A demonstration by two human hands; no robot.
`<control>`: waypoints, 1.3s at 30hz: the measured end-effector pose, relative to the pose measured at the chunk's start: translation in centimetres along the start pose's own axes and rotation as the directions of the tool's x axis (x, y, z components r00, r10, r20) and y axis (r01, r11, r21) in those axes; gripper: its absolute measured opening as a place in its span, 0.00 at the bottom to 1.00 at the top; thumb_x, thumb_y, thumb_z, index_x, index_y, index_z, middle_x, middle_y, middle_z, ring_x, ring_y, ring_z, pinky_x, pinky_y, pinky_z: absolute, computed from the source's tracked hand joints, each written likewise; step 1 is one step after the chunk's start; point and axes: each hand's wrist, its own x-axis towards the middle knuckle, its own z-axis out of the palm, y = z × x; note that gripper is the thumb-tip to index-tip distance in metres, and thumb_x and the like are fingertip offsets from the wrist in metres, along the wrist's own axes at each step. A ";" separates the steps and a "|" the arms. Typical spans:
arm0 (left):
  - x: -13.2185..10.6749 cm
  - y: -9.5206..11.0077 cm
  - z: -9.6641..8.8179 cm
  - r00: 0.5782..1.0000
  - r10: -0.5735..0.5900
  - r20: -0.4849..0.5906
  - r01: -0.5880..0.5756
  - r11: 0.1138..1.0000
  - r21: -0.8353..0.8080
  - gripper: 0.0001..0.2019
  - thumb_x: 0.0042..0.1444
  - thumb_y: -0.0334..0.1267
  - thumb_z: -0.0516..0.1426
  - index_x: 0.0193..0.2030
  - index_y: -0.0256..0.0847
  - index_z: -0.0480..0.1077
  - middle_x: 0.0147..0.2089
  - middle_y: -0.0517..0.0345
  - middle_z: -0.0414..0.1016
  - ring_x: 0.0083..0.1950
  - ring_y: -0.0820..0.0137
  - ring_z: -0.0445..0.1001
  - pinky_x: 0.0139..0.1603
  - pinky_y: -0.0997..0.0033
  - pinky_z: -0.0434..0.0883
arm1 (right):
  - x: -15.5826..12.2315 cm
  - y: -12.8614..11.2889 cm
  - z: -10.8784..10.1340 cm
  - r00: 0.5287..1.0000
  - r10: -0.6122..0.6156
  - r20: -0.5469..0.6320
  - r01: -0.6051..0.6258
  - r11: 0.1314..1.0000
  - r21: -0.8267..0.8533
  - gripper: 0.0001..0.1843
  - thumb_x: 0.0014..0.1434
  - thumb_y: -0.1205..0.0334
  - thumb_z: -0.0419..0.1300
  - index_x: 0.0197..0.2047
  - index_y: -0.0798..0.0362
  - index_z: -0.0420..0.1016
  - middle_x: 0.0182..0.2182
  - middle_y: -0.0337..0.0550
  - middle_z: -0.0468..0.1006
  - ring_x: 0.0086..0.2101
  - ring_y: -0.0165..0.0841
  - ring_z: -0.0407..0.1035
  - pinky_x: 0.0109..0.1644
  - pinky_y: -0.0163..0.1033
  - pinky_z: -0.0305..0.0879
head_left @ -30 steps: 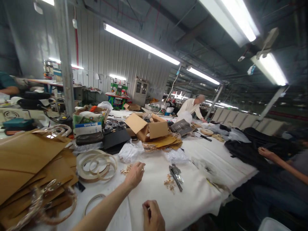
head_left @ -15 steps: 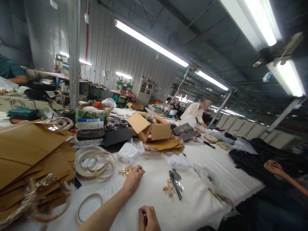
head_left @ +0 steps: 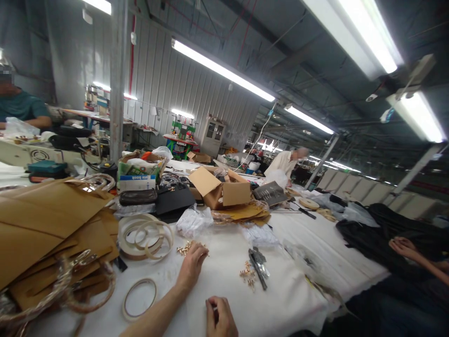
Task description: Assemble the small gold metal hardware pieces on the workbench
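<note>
My left hand [head_left: 193,262] reaches to a small pile of gold-coloured metal pieces [head_left: 184,249], perhaps screws or rivets, on the white-covered table [head_left: 182,309]. Its fingers are bent together at the pile's right edge; whatever is in them is hidden. Close to the near edge, my right hand [head_left: 221,318] is curled with thumb and forefinger near each other, and I cannot make out anything between them. To its right lies a second group of gold-coloured pieces [head_left: 247,275], beside a dark, narrow tool [head_left: 257,269] with flat metal parts.
Tape rolls [head_left: 139,298] and stacked brown panels [head_left: 52,220] with wrapped handles occupy the left. Behind are crumpled plastic [head_left: 193,221] and an open cardboard box [head_left: 236,194]. On the right, another person's hand [head_left: 403,246] is near black fabric [head_left: 368,234].
The view has shifted slightly, moving the scene a little rightward in the left half. My left hand stays at the pile with fingers drawn in; my right hand keeps its curled shape.
</note>
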 end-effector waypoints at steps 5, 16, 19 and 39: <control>-4.2 1.5 -1.0 0.978 -0.199 -0.070 0.186 0.971 -0.152 0.14 0.67 0.50 0.56 0.46 0.43 0.75 0.46 0.49 0.79 0.49 0.60 0.78 0.52 0.59 0.77 | 0.8 -1.6 -1.8 0.984 0.108 0.138 -0.113 0.993 0.028 0.18 0.66 0.41 0.60 0.39 0.47 0.81 0.34 0.43 0.81 0.32 0.36 0.76 0.38 0.37 0.70; -7.6 4.0 -2.9 0.886 -0.449 0.116 0.460 0.817 -0.349 0.19 0.59 0.53 0.63 0.46 0.38 0.78 0.45 0.47 0.83 0.47 0.60 0.81 0.51 0.62 0.77 | 3.9 -4.4 -0.4 0.767 0.527 0.365 -0.619 0.461 0.636 0.24 0.52 0.43 0.73 0.45 0.51 0.82 0.43 0.44 0.83 0.42 0.36 0.76 0.43 0.38 0.72; -7.6 4.1 -3.1 0.884 -0.454 0.116 0.460 0.796 -0.392 0.18 0.57 0.52 0.65 0.45 0.38 0.79 0.44 0.48 0.84 0.45 0.60 0.81 0.50 0.62 0.77 | 3.1 -4.4 0.6 0.742 0.524 0.418 -0.629 0.329 0.705 0.22 0.51 0.46 0.75 0.44 0.50 0.83 0.47 0.44 0.83 0.47 0.38 0.76 0.51 0.41 0.72; -7.9 3.8 -2.8 0.894 -0.434 0.108 0.441 0.816 -0.374 0.11 0.59 0.45 0.64 0.41 0.39 0.80 0.41 0.50 0.84 0.44 0.61 0.80 0.48 0.64 0.75 | 2.0 -3.5 1.2 0.766 0.515 0.385 -0.600 0.358 0.715 0.16 0.48 0.53 0.77 0.38 0.52 0.84 0.57 0.48 0.78 0.54 0.43 0.72 0.66 0.51 0.65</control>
